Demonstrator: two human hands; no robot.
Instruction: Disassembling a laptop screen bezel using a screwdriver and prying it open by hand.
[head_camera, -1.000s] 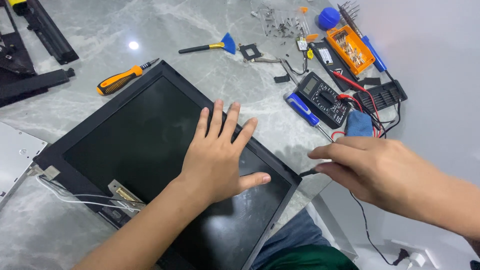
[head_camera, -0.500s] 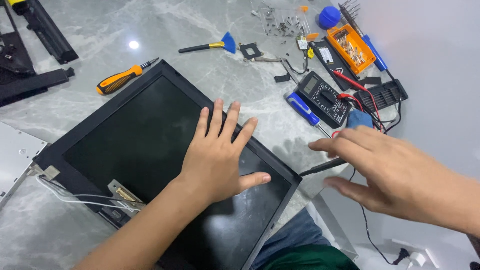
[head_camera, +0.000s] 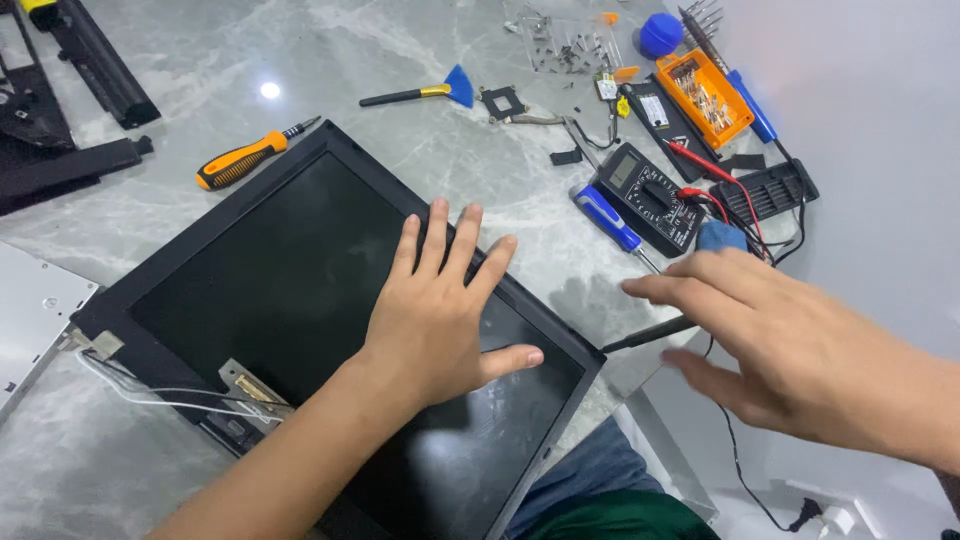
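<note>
A black laptop screen panel (head_camera: 270, 260) lies at an angle on the grey marble table (head_camera: 380, 50). My left hand (head_camera: 440, 310) rests flat on the glass with its fingers spread, near the panel's right edge. My right hand (head_camera: 790, 340) hovers open, fingers apart, past the panel's right corner and holds nothing. A slim black tool (head_camera: 645, 335) lies under its fingertips, its tip at the panel's corner. A metal hinge with thin white cables (head_camera: 240, 385) sticks out at the panel's lower left.
An orange-handled screwdriver (head_camera: 245, 160) lies just beyond the panel. A blue-handled screwdriver (head_camera: 605, 215), a black multimeter (head_camera: 650, 195) with red leads, an orange bit case (head_camera: 705, 95), loose screws (head_camera: 560, 45) and a blue brush (head_camera: 420, 93) sit at the back right. Black laptop parts (head_camera: 90, 70) lie far left.
My right hand has let go of the slim black tool at the panel's corner, opened its fingers and lifted slightly. My left hand has stayed flat on the screen.
</note>
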